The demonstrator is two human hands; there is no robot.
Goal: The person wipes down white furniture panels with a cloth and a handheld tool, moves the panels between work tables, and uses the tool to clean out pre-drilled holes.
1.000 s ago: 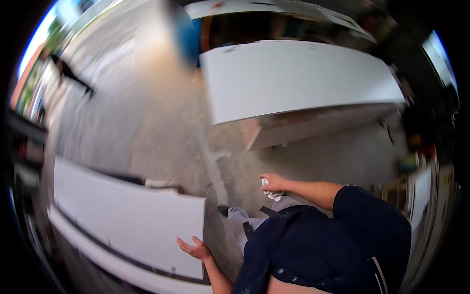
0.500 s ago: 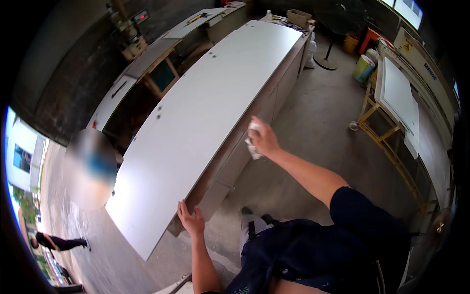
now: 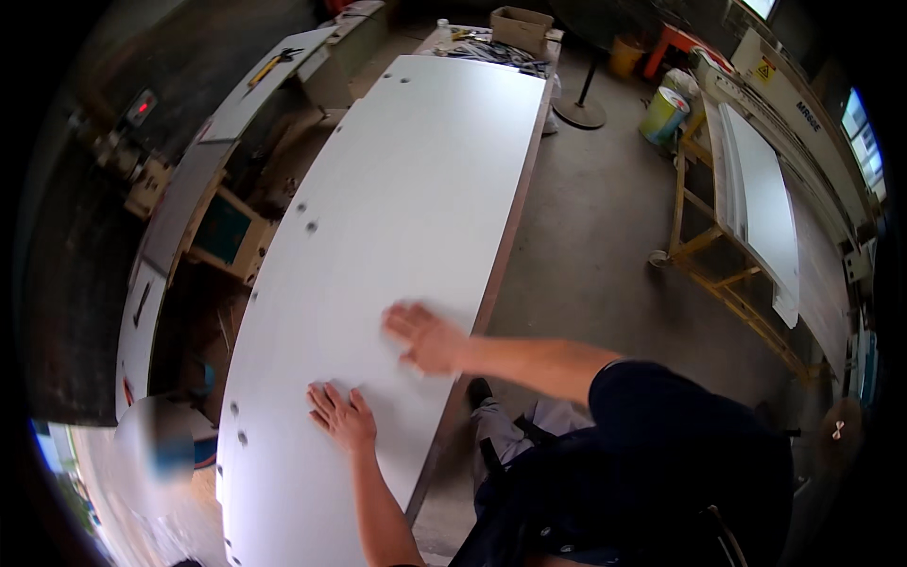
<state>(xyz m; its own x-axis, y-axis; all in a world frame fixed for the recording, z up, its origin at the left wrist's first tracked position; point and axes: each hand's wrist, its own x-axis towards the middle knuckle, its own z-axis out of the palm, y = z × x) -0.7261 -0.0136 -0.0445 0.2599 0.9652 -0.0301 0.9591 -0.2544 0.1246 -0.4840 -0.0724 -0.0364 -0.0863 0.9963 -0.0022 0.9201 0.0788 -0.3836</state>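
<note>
A long white panel [image 3: 397, 217] with paired dark holes along its left edge lies flat before me. My left hand [image 3: 342, 416] rests on its near part, palm down with the fingers spread. To the right and slightly farther off, my right hand [image 3: 425, 338] is over the same surface, fingers stretched out and blurred by motion. Whether a cloth lies beneath its palm is hidden.
A bench with loose tools [image 3: 501, 52] and a cardboard box [image 3: 521, 28] stands beyond the panel's far end. Workbenches [image 3: 227, 113] run along the left, beside a blurred person [image 3: 161, 444]. On the right are a yellow-framed cart [image 3: 694, 231] and a paint can [image 3: 664, 115].
My left hand has moved from the panel's near edge onto its top. My right hand has swung left over the panel; the white cloth it held no longer shows. The view has shifted.
</note>
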